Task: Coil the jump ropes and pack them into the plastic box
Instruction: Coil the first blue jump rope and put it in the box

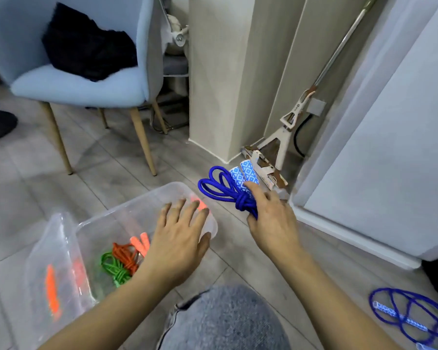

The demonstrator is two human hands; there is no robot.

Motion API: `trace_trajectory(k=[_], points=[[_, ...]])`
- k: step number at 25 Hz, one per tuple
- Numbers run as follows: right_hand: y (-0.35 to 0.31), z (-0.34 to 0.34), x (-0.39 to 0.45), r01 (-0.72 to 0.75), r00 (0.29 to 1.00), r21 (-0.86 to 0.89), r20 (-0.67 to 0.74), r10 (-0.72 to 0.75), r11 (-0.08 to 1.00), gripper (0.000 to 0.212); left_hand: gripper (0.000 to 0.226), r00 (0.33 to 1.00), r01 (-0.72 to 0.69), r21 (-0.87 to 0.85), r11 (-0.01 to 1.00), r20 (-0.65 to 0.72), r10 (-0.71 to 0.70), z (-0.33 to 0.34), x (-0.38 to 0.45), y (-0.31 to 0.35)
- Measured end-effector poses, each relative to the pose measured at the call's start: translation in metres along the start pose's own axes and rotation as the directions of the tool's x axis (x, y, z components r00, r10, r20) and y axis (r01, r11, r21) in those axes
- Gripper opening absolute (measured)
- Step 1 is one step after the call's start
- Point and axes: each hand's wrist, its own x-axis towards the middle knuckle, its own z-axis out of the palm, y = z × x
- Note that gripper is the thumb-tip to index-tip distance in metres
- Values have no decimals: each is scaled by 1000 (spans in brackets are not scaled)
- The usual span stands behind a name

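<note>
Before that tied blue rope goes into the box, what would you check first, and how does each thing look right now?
1. Blue rope bundle knotted into a coil: ok.
2. Right hand grips the bundle firmly: ok.
3. Both patterned handles tucked alongside the bundle: ok.
4. Plastic box open, lid off: ok.
5. Left hand out of the way: not ok, it rests over the box's corner.
6. All ropes coiled: not ok, another blue rope lies loose on the floor.

The clear plastic box (pixel 127 218) at seven o'clock is showing glossy, see-through walls. The blue rope (pixel 223 193) is looking braided and matt. At eleven o'clock, the chair (pixel 81 89) is wearing soft cloth over wooden legs.
</note>
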Motion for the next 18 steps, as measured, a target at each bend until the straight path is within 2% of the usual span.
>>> trace_trajectory(k=[6,9,12,15,18], points=[[-56,65,37,149,971,47,184,-155,988,67,48,979,184,11,983,92,-184,50,-31,-63],[-85,108,61,180,941,132,267,-210,975,64,49,949,289,24,957,129,-289,77,-38,-92],[-114,161,79,222,889,113,386,-249,968,64,53,926,334,55,941,167,-339,104,-39,-118],[-131,216,86,182,825,111,524,-213,977,58,54,916,346,73,936,189,-353,124,-34,-136],[-141,266,91,126,804,129,568,-178,984,51,52,911,361,85,929,180,-371,141,-25,-152]])
